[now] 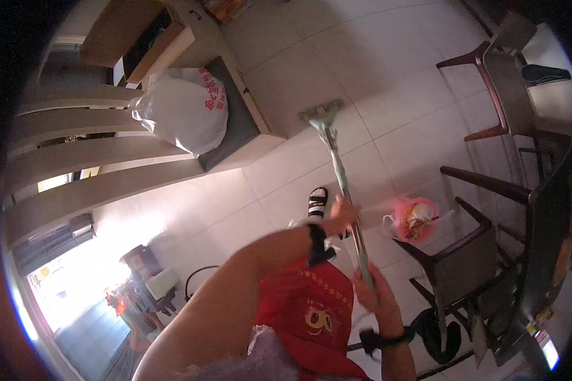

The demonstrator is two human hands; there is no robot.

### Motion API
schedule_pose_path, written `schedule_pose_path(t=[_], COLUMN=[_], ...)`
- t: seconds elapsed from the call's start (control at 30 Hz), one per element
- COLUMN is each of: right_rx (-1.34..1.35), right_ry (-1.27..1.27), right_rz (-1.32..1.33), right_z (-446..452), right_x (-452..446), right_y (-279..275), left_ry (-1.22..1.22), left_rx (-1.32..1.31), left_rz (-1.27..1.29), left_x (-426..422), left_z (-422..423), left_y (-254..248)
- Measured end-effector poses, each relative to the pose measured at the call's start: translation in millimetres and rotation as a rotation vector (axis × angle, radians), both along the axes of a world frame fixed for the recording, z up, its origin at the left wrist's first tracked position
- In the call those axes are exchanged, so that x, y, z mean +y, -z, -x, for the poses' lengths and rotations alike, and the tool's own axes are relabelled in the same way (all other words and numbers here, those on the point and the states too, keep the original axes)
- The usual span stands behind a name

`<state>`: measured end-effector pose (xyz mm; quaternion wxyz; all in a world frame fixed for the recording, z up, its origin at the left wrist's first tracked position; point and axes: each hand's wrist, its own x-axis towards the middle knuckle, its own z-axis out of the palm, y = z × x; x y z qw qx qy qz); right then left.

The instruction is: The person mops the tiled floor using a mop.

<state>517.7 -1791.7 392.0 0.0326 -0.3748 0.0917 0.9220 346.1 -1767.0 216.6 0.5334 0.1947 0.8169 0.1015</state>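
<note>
A sponge mop [339,170] with a pale green head [322,112] and a metal pole reaches away from me, its head down on the tiled floor [286,168]. Midway along the pole, my left hand [342,217] is closed around it. Lower down, at the green grip near the pole's end, my right hand [375,292] is also wrapped around it. Both wrists carry dark bands. Beneath my arms hangs a red apron [305,305] with yellow print. Close to my left hand, a foot in a black strapped sandal [318,202] shows on the floor.
A pink bin [416,219] with a bag and litter stands right of the mop. Dark chairs [461,263] and a table [553,181] line the right side. At upper left, a white plastic bag [187,111] rests on a bench by wooden slats [102,152].
</note>
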Motion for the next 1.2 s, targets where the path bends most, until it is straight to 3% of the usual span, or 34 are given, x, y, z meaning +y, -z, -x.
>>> schedule_pose_path(t=[0.07,0.1,0.17,0.2,0.27,0.3,0.37,0.43,0.53,0.6,0.67,0.73,0.77,0.8,0.83,0.97,1.03,1.07,1.13,1.2], right_rx=[0.165,0.155,0.175,0.205,0.223,0.212,0.199,0.142,0.093,0.018,-0.057,-0.03,0.035,0.097,-0.034,-0.363,-0.427,-0.45,-0.433,-0.412], right_ry=[0.095,0.105,0.137,0.159,0.172,0.163,0.149,0.117,0.112,0.127,0.081,0.096,0.134,0.182,0.112,-0.368,-0.374,-0.31,0.019,0.135], right_rz=[0.139,0.161,0.23,0.275,0.327,0.333,0.373,0.327,0.305,0.343,0.285,0.282,0.309,0.336,0.227,-0.521,-0.528,-0.427,0.095,0.286], right_z=[46.5,70.3,108.5,123.5,139.7,142.5,138.9,129.2,101.8,79.5,58.9,24.5,-2.0,-30.0,-57.7,-169.1,-226.6,-240.2,-241.1,-249.2], right_x=[25.5,35.0,40.5,39.1,27.1,17.7,6.3,0.5,-10.6,-13.5,-14.2,-24.1,-35.3,-50.0,-65.6,-109.5,-134.5,-137.1,-125.9,-122.0], right_y=[41.8,61.2,90.7,101.9,114.0,116.0,116.4,104.7,88.7,72.7,47.4,40.1,47.6,54.0,62.3,46.5,29.7,12.1,-34.8,-73.7], left_ry=[-0.204,0.384,0.409,-0.154,0.04,-0.061,0.488,0.024,-0.095,0.232,-0.091,0.519,0.55,0.888,1.231,1.268,1.288,1.288,1.283,1.246], left_rx=[-0.088,-0.021,0.005,-0.035,-0.235,-0.329,-0.133,-0.204,-0.245,-0.257,-0.376,-0.258,-0.309,-0.102,0.103,0.073,0.048,0.016,-0.091,-0.216], left_rz=[0.024,-0.025,-0.015,0.05,0.106,0.086,-0.466,0.051,0.172,0.021,0.169,-0.22,-0.402,-0.31,-0.234,-0.237,-0.254,-0.274,-0.303,-0.275], left_x=[24.9,38.1,50.7,54.7,49.9,39.5,-6.0,-15.0,-12.0,-27.7,-21.8,-65.2,-78.2,-83.2,-75.2,-92.7,-109.7,-119.3,-135.3,-149.1], left_z=[56.3,90.2,130.6,142.4,173.7,175.5,178.5,154.8,115.6,95.7,71.0,43.2,27.6,-0.8,-26.0,-128.7,-182.3,-208.9,-255.5,-288.4], left_y=[55.0,89.0,98.7,87.0,83.6,82.2,166.5,184.6,119.3,119.3,65.8,131.8,135.3,140.9,114.3,68.1,51.3,44.0,26.5,5.9])
